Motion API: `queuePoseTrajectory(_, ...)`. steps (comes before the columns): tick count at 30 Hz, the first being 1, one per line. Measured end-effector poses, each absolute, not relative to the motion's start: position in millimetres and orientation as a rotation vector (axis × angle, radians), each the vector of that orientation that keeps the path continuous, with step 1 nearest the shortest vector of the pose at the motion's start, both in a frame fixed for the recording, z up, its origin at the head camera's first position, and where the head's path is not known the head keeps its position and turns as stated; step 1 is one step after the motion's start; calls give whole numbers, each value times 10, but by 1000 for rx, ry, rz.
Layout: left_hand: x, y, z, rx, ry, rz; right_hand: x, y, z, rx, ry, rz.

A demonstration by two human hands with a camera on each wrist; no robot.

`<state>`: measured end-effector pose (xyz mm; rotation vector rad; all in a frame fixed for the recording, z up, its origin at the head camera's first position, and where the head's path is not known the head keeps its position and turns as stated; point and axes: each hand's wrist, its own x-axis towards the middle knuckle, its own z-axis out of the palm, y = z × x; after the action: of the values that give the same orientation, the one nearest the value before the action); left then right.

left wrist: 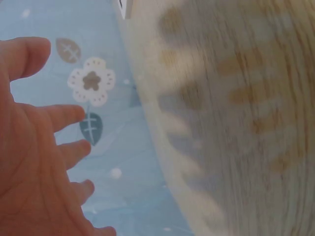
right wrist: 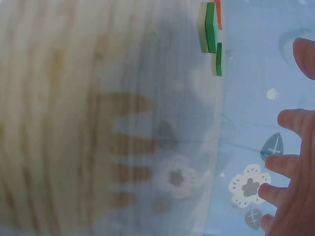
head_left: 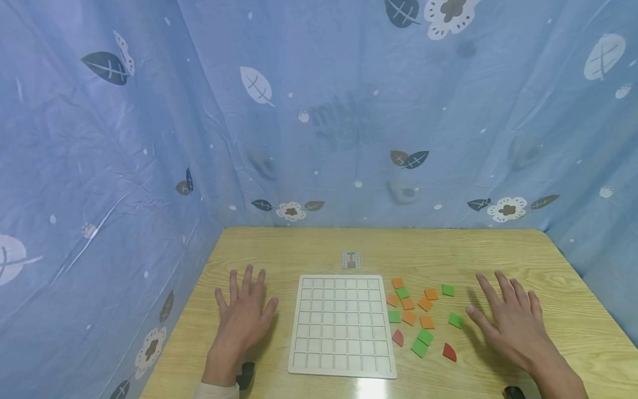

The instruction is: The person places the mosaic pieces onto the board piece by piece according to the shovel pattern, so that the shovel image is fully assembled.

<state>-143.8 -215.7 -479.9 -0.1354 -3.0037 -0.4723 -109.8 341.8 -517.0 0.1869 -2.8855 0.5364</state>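
A white grid board (head_left: 343, 327) with raised cell lines lies on the table, between the two hands. To its left my left hand (head_left: 244, 321) hovers with fingers spread, holding nothing. My right hand (head_left: 515, 324) is likewise spread, to the right of the scattered pieces. Between board and right hand lie several orange squares (head_left: 427, 322), several green squares (head_left: 419, 347) and two red quarter-circle pieces (head_left: 449, 352). A green square (head_left: 456, 320) is nearest the right hand. In the right wrist view green pieces (right wrist: 211, 27) stand out near the table edge, apart from the fingers.
A small printed card (head_left: 351, 260) with a grid picture lies behind the board. The wooden table (head_left: 279, 249) is bordered by a blue curtain (head_left: 344, 111) with leaves and flowers, at the back and both sides.
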Motion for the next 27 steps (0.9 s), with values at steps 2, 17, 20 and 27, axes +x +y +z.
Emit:
queuePoseTrajectory(2, -1448, -2151, -4801, -138, -3001, -472, -1106, 3429, -5171, 185, -2891, 545)
queuePoseTrajectory(17, -1816, -2065, -4710, -222, -3028, -771, -1414, 3367, -4766, 291, -2754, 902)
queuePoseTrajectory(20, -1899, -2058, -4720, -259, -3046, -880, -1471, 3340, -4737, 222, -2733, 975)
queuePoseTrajectory(27, -2021, -2029, -4819, -346, -3120, -1015, -1536, 3323, -4921, 125, -2566, 1158)
